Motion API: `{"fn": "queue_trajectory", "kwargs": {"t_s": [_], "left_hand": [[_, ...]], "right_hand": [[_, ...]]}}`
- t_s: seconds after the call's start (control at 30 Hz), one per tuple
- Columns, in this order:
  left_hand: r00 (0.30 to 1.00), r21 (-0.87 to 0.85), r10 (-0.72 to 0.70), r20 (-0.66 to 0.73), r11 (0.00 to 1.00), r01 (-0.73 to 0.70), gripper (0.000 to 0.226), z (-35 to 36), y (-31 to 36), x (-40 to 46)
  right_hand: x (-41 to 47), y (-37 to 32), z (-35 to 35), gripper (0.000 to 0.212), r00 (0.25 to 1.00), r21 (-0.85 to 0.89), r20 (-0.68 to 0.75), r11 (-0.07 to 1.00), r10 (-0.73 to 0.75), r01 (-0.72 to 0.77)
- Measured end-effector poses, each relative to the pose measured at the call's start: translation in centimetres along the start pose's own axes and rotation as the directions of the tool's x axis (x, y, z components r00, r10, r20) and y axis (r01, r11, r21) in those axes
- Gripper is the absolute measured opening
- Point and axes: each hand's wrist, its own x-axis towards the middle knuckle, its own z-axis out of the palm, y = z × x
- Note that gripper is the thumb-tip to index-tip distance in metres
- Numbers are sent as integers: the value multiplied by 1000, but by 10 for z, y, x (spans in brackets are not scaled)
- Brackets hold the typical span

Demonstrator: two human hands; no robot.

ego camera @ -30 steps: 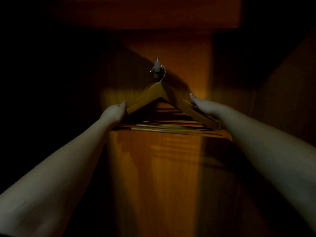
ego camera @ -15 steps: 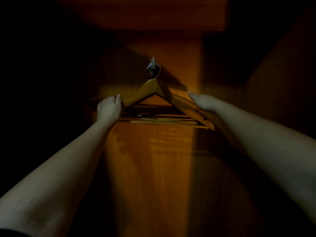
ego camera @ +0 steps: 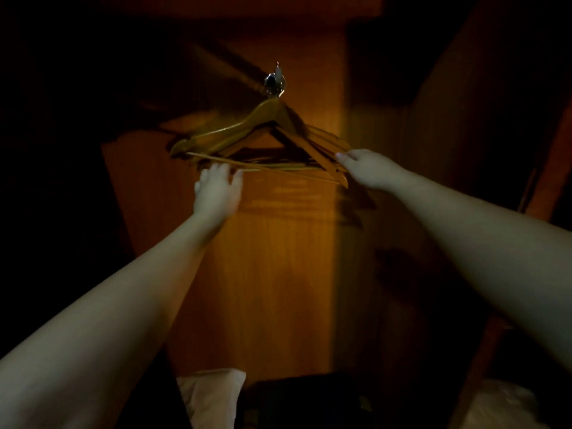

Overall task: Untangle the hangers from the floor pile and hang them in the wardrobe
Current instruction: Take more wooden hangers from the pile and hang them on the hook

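Note:
Several wooden hangers (ego camera: 272, 117) hang bunched together by their metal hooks from a rail end (ego camera: 276, 80) inside the dark wardrobe. My left hand (ego camera: 216, 188) is just under the hangers' bottom bars at the left, fingers spread and relaxed, fingertips at the bars. My right hand (ego camera: 365, 164) reaches to the right tips of the hangers; its fingers touch the ends, and the grip is hard to make out in the dim light.
The wardrobe's wooden back panel (ego camera: 278, 243) is lit in a narrow strip; both sides are dark. A pale cushion-like thing (ego camera: 210, 394) lies at the bottom left and a pale wrapped bundle (ego camera: 507, 407) at the bottom right.
My left hand has let go of the hangers' left end and dropped below the bottom bars. The hanger bunch has swung and fanned out. My right hand slid down to the right tips.

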Motion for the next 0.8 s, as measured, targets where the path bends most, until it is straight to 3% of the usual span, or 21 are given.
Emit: {"fn": "queue_trajectory", "kwargs": {"t_s": [0.2, 0.4, 0.63, 0.8], "left_hand": [[949, -65, 64, 310, 997, -46, 34, 21, 9, -78], [803, 45, 96, 588, 988, -151, 31, 75, 23, -160], [660, 18, 69, 748, 992, -124, 34, 160, 66, -267], [567, 3, 33, 823, 998, -64, 29, 225, 121, -348]], "right_hand": [[-92, 14, 26, 54, 985, -84, 162, 994, -59, 73], [-182, 74, 61, 50, 957, -152, 284, 988, 57, -14], [-281, 199, 101, 54, 887, -212, 403, 966, 225, -149], [-376, 292, 115, 45, 815, -228, 458, 933, 355, -279]]}}
